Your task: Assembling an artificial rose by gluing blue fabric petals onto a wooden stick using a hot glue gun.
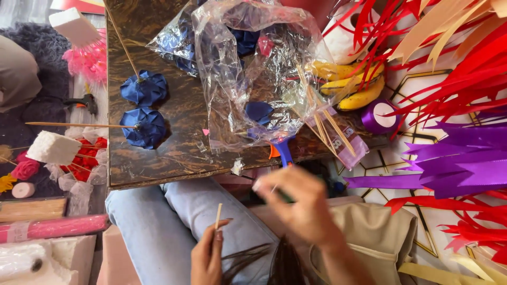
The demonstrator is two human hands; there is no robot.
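your left hand (207, 258) pinches a short wooden stick (218, 215) upright above your lap; your blurred right hand (296, 203), just beside it, curls fingers round something unclear, below the tabletop (179, 153).

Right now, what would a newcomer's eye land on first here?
Probably the red and purple ribbon strips fanning across the right side. Next, the crumpled clear plastic bag in the middle of the dark marbled table, with two blue fabric flowers on wooden skewers to its left. Below, the left hand pinches a short wooden stick, while the right hand is motion-blurred.
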